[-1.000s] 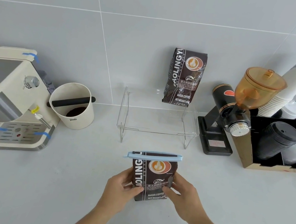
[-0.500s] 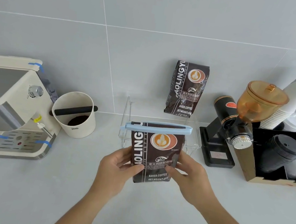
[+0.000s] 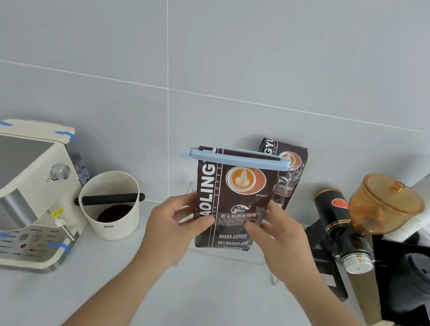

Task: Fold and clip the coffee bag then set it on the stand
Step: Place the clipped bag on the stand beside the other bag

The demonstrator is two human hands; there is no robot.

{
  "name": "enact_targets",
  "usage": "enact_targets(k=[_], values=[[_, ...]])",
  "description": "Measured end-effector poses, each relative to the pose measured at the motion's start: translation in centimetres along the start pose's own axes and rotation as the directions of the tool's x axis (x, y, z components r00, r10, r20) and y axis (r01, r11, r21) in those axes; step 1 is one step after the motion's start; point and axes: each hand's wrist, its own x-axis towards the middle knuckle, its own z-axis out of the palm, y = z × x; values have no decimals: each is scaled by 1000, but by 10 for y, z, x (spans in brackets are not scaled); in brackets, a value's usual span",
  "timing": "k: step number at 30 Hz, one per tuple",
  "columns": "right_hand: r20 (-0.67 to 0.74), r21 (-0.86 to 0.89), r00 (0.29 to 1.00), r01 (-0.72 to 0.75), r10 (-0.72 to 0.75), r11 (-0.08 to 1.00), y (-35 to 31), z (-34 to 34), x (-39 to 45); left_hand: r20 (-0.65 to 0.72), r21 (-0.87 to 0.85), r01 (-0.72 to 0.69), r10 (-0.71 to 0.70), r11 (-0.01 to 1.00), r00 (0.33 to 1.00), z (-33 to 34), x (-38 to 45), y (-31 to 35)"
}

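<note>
I hold a dark brown coffee bag point(image 3: 231, 201) upright between both hands. A light blue clip point(image 3: 236, 159) runs across its folded top. My left hand point(image 3: 173, 226) grips the bag's left edge, and my right hand point(image 3: 279, 236) grips its right edge. The bag's bottom sits at about the level of the clear acrylic stand point(image 3: 225, 256), whose top is mostly hidden behind the bag and my hands. Whether the bag rests on the stand or hovers just above it is unclear.
A second coffee bag point(image 3: 289, 174) leans on the wall behind, on the stand. A cream knock box point(image 3: 111, 204) and espresso machine point(image 3: 9, 188) stand left. At right are a black grinder with amber hopper point(image 3: 368, 213), stacked paper cups point(image 3: 425, 205) and black lids point(image 3: 423, 280).
Both hands have carried the clipped bag away from me, off the counter and up to the stand. The camera has tilted and moved closer.
</note>
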Motion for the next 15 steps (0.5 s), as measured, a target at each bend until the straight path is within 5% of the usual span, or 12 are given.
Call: enact_targets(k=[15], values=[[-73, 41, 994, -85, 87, 996, 16, 23, 104, -26, 50, 79, -78, 996, 997, 11, 113, -28]])
